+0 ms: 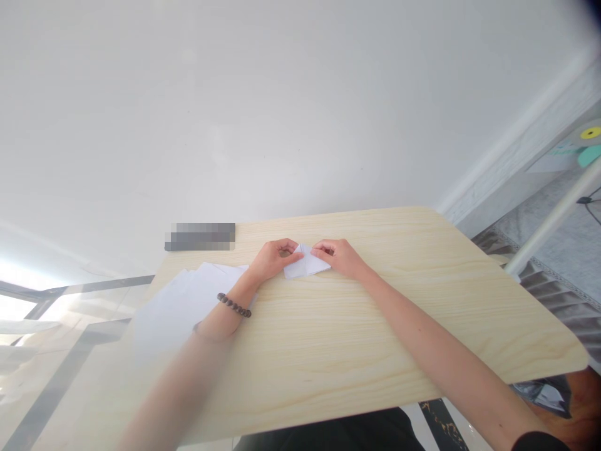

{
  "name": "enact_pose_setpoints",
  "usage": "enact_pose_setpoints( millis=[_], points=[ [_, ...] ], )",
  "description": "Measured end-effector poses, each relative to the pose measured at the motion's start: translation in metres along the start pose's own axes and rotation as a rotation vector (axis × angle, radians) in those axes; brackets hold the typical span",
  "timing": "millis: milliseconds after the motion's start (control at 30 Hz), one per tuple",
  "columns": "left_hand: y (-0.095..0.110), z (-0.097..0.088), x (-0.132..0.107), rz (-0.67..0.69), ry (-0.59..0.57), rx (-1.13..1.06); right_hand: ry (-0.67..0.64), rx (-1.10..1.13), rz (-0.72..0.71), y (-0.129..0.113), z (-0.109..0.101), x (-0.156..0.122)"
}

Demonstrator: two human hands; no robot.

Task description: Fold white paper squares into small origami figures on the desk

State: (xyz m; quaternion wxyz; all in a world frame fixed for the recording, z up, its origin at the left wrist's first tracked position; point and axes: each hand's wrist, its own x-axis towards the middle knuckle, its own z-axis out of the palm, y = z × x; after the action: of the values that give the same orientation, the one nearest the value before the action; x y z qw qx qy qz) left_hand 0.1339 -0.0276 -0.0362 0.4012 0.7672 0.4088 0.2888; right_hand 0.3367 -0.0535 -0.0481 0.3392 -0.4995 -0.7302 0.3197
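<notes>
A small piece of folded white paper (306, 263) is held between my two hands over the far middle of the table. My left hand (276, 258) pinches its left side between thumb and fingers. On the other side, my right hand (339, 255) grips the upper right edge in a pinch. Creases run from the paper's peaked top down its middle. Parts of both upper edges are hidden by my fingers. Beaded bracelet (233, 305) circles my left wrist.
Loose white sheets (183, 307) lie overlapping on the left of the wooden table (357, 351), partly under my left forearm. A blurred-out dark grey object (200, 237) sits at the back left corner. A white wall (300, 113) rises behind the table.
</notes>
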Motion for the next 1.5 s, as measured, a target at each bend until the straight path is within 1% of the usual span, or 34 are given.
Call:
enact_pose_setpoints(
  millis=[100, 167, 333, 467, 567, 667, 733, 867, 1000, 1200, 1367, 1500],
  points=[
    [0.0012, -0.0002, -0.0011, -0.045, -0.045, -0.016, 0.055, 0.036, 0.014, -0.0013, -0.0003, 0.0008],
    [0.0015, -0.0005, -0.0019, -0.070, -0.072, -0.029, 0.058, 0.064, 0.033, -0.0015, -0.0008, 0.0011],
    [0.0006, -0.0011, -0.0021, -0.072, -0.095, -0.082, -0.040, 0.160, 0.099, -0.0018, -0.0032, 0.0001],
    [0.0003, -0.0019, -0.0014, -0.055, -0.116, -0.116, -0.052, 0.192, 0.114, -0.0015, -0.0042, 0.0005],
    [0.0006, -0.0032, -0.0015, -0.031, -0.143, -0.128, -0.023, 0.170, 0.098, -0.0007, -0.0046, 0.0012],
    [0.0011, -0.0038, -0.0020, -0.030, -0.158, -0.133, 0.007, 0.088, 0.042, -0.0004, -0.0047, 0.0009],
    [0.0013, -0.0032, -0.0022, -0.026, -0.145, -0.134, 0.005, 0.052, 0.008, -0.0006, -0.0042, 0.0003],
    [0.0009, -0.0009, -0.0013, 0.001, -0.084, -0.122, -0.059, -0.009, -0.028, -0.0003, -0.0023, -0.0006],
    [-0.0006, -0.0004, -0.0002, -0.035, -0.041, -0.065, -0.094, -0.010, 0.006, -0.0002, -0.0017, -0.0007],
    [-0.0009, -0.0005, -0.0019, -0.067, -0.035, -0.050, -0.109, 0.029, 0.042, -0.0022, -0.0021, -0.0008],
    [0.0006, 0.0013, -0.0020, -0.046, 0.006, -0.033, -0.116, 0.012, 0.029, -0.0009, -0.0004, 0.0005],
    [0.0004, 0.0020, -0.0009, -0.027, 0.019, -0.049, -0.139, 0.023, 0.046, -0.0011, -0.0007, 0.0008]
  ],
)
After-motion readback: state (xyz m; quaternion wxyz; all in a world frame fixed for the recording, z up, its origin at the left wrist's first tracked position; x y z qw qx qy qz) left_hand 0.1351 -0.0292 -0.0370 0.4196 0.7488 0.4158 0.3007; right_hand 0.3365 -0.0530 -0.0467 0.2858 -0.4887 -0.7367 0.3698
